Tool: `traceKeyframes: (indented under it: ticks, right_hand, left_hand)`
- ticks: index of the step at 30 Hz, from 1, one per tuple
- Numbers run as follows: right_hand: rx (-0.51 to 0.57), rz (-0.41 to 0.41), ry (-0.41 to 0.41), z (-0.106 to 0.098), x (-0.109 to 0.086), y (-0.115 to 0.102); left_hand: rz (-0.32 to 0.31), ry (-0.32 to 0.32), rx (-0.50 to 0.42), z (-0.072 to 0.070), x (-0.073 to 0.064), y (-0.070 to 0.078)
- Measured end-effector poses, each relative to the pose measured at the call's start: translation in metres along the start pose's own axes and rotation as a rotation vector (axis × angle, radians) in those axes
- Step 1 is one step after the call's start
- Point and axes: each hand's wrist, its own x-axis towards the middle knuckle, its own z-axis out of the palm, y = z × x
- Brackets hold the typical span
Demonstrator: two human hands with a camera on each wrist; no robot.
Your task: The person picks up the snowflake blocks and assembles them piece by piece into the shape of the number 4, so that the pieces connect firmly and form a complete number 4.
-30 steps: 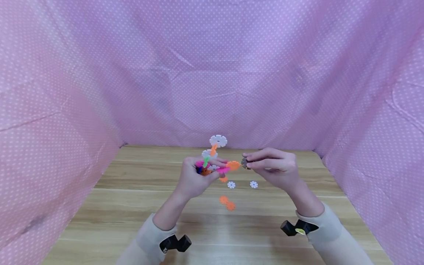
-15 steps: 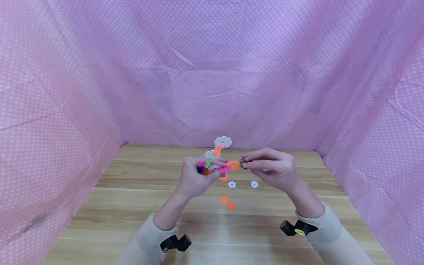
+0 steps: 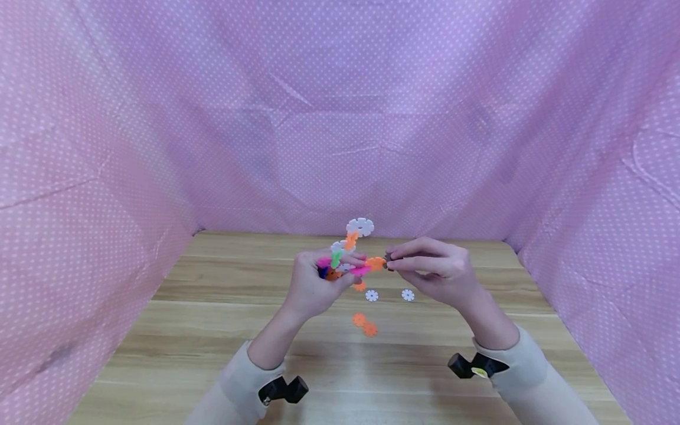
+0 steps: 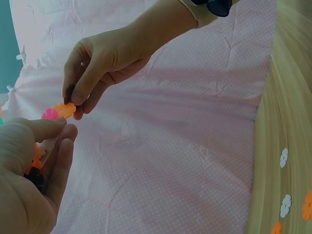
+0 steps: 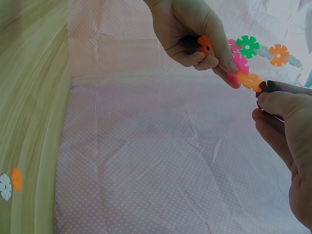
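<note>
My left hand [image 3: 317, 286] grips a chain of notched plastic snowflake discs above the table. Pink, green [image 5: 247, 47], orange and white discs are linked in it, with a large white disc [image 3: 360, 227] at its far end. An orange disc [image 3: 375, 264] sticks out to the right past my left fingertips. Between thumb and fingers, my right hand [image 3: 438, 268] pinches a dark disc [image 5: 266, 87] at that orange disc's edge. Part of the chain is hidden inside my left palm, where another orange disc [image 5: 205, 45] shows next to something dark.
Two loose white discs, one on the left [image 3: 372, 296] and one on the right [image 3: 407, 294], lie on the wooden table [image 3: 212, 354]. Nearer me are two overlapping orange discs [image 3: 365, 324]. A pink dotted cloth [image 3: 340, 118] encloses the back and sides.
My right hand has moved slightly left, bringing the dark disc against the orange disc. The chain's far end has swung a little to the right; my left hand keeps its hold.
</note>
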Motion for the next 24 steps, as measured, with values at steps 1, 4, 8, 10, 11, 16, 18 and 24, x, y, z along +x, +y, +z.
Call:
traceKeyframes:
  ticks: [1,4,8,10,11,16,18,24]
  right_hand:
    - [0.003,0.000,-0.004,0.0000,-0.0004,0.0002]
    - [0.018,-0.004,-0.016,-0.0002,-0.0024,0.0010]
    - [0.036,-0.009,-0.031,-0.0002,-0.0052,0.0018]
    - [0.032,-0.014,-0.036,0.0006,-0.0059,0.0018]
    - [0.029,-0.019,-0.036,0.0012,-0.0061,0.0016]
    - [0.006,-0.039,-0.033,0.0051,-0.0044,0.0001]
    - [-0.013,-0.038,-0.028,0.0064,-0.0029,0.0004]
    - [-0.056,-0.015,0.003,0.0074,-0.0013,0.0046]
  left_hand:
    - [-0.004,-0.001,0.000,0.0002,-0.0002,0.0000]
    - [-0.001,-0.005,0.008,0.0002,-0.0008,-0.0004]
    - [0.015,-0.006,0.027,-0.0003,-0.0002,-0.0020]
    - [0.027,-0.008,0.050,-0.0008,0.0004,-0.0026]
    - [0.029,-0.009,0.057,-0.0012,0.0005,-0.0028]
    - [0.014,-0.006,0.054,-0.0026,0.0021,-0.0027]
    - [-0.006,0.003,0.019,-0.0029,0.0030,-0.0032]
    - [-0.026,0.028,0.015,-0.0036,0.0079,-0.0028]
